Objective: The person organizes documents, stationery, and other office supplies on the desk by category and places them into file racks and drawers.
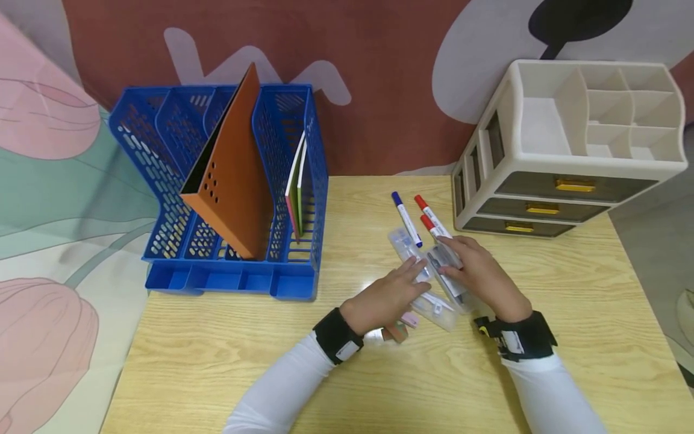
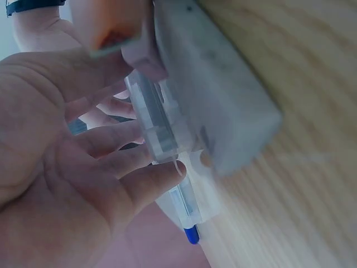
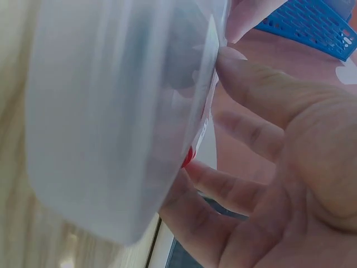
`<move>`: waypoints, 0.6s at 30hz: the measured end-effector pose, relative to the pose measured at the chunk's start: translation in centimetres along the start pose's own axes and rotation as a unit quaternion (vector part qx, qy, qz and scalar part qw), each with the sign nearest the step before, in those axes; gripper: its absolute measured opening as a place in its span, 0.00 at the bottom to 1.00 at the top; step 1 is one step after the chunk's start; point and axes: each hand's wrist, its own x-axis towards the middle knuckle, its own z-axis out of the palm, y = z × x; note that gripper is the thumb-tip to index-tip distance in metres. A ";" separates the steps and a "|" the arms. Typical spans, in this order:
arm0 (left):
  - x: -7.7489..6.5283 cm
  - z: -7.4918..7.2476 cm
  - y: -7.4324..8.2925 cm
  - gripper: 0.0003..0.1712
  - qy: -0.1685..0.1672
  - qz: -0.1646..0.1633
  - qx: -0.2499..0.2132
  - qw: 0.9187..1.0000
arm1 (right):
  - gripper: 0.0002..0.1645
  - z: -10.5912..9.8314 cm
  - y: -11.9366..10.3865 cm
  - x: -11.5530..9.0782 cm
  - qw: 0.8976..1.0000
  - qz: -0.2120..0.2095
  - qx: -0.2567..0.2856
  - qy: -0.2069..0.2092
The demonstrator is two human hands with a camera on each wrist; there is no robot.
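Observation:
Two translucent plastic pencil cases lie side by side on the table. Over the left pencil case (image 1: pixel 441 313), my left hand (image 1: pixel 387 298) spreads its fingers, with fingertips at the case's edge in the left wrist view. My right hand (image 1: pixel 485 274) holds the right pencil case (image 1: pixel 455 292), which has dark slim items inside; thumb and fingers lie along its top edges in the right wrist view. Under and beside my left wrist are a pink eraser (image 1: pixel 409 319) and a small orange-brown block (image 1: pixel 398 333). A grey-white block (image 2: pixel 217 95) looms close in the left wrist view.
Beyond the cases lie a blue marker (image 1: pixel 406 220) and two red markers (image 1: pixel 428 211). A blue file rack (image 1: pixel 233 277) with an orange folder (image 1: pixel 233 175) and thin booklets (image 1: pixel 297 187) stands left. A white drawer organizer (image 1: pixel 569 163) stands back right.

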 end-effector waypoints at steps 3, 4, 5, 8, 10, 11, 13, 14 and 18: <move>-0.3 -0.2 -0.4 0.36 0.003 -0.002 -0.007 1.000 | 0.41 0.2 -0.2 0.5 1.000 -0.009 -0.001 0.003; -0.4 -0.3 -0.6 0.35 0.005 -0.003 -0.008 1.000 | 0.41 0.2 -0.3 0.7 1.000 -0.010 -0.001 0.003; -0.5 -0.4 -0.7 0.33 0.006 -0.004 -0.008 1.000 | 0.41 0.3 -0.4 0.8 1.000 -0.012 -0.001 0.003; -0.7 -0.4 -1.3 0.28 0.012 -0.005 -0.004 1.000 | 0.41 0.5 -0.6 1.3 1.000 -0.013 0.001 0.002; -0.8 -0.3 -1.6 0.27 0.016 -0.008 -0.010 1.000 | 0.41 0.6 -0.7 1.5 1.000 -0.009 0.004 0.001; -0.9 -0.3 -1.8 0.27 0.016 -0.010 -0.014 1.000 | 0.41 0.6 -0.8 1.7 1.000 -0.006 0.006 0.000; -1.0 -0.4 -2.0 0.28 0.014 -0.015 -0.023 1.000 | 0.41 0.6 -0.9 1.8 1.000 0.000 0.012 -0.002; -1.0 -0.4 -2.2 0.28 0.013 -0.017 -0.026 0.999 | 0.41 0.6 -1.0 1.9 1.000 0.003 0.015 -0.002; -1.2 -0.5 -2.6 0.28 0.010 -0.024 -0.032 0.999 | 0.41 0.7 -1.3 2.1 1.000 0.010 0.023 -0.007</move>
